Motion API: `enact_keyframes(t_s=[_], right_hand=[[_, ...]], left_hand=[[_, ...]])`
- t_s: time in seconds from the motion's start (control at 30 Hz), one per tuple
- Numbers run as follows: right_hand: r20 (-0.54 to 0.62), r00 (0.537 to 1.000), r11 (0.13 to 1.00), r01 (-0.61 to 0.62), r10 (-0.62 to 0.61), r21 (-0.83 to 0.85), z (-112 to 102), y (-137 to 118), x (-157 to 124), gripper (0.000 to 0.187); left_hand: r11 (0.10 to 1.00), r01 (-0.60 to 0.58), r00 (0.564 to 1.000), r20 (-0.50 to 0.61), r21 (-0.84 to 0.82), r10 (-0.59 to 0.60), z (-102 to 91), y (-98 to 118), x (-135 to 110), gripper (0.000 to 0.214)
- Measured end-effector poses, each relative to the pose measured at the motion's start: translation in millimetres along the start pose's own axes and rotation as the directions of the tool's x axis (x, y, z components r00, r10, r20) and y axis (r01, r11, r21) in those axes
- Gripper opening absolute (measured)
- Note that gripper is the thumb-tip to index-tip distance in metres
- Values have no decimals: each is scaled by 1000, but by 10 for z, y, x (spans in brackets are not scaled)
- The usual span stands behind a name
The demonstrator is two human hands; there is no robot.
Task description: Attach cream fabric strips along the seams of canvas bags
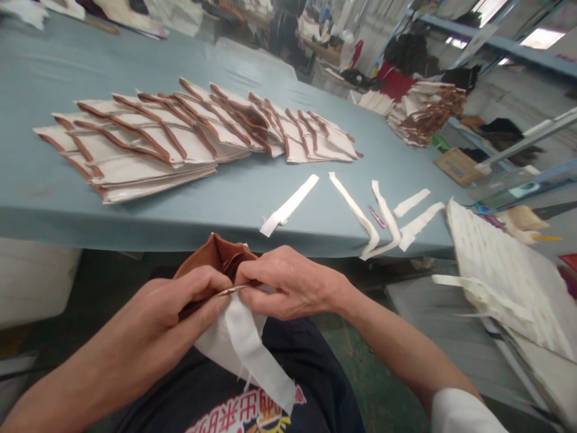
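Close to my body, above my lap, I hold a fabric pouch (198, 257) with a brown inside and a white outer side. My left hand (192, 304) pinches its edge between thumb and fingers. From the right, my right hand (282, 282) grips the same edge, its fingertips almost meeting those of the left. A white fabric strip (252, 346) with a frayed edge hangs down from between the fingertips. A narrow edge shows between the thumbs; whether it is cloth or a small tool, I cannot tell.
Overlapping white pouches with brown edges (193, 129) lie across the blue-green table (148, 222). Loose white strips (293, 204) and a small pink-handled tool (377, 217) lie near its front edge. At right stands a board with white strips (500, 270); a pile of pieces (428, 111) sits behind.
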State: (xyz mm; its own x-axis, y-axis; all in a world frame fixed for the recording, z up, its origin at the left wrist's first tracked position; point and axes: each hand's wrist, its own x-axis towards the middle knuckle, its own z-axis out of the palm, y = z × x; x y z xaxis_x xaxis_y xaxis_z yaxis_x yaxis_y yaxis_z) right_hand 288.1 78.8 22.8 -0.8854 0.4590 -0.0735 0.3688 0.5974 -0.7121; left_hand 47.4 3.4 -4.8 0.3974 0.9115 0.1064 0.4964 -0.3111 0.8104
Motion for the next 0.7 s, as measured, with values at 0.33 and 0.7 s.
enact_keyframes(t_s=[0.33,0.7], right_hand=[[46,998,993,-58,53,107,51,1,99,8],[112,981,562,-182,157,807,406,167,83,44]], left_hand=[[960,-197,970,-99,201,220,152,-188,-147,23],[829,-409,857,-151,381,492,375,-544,-418,43]])
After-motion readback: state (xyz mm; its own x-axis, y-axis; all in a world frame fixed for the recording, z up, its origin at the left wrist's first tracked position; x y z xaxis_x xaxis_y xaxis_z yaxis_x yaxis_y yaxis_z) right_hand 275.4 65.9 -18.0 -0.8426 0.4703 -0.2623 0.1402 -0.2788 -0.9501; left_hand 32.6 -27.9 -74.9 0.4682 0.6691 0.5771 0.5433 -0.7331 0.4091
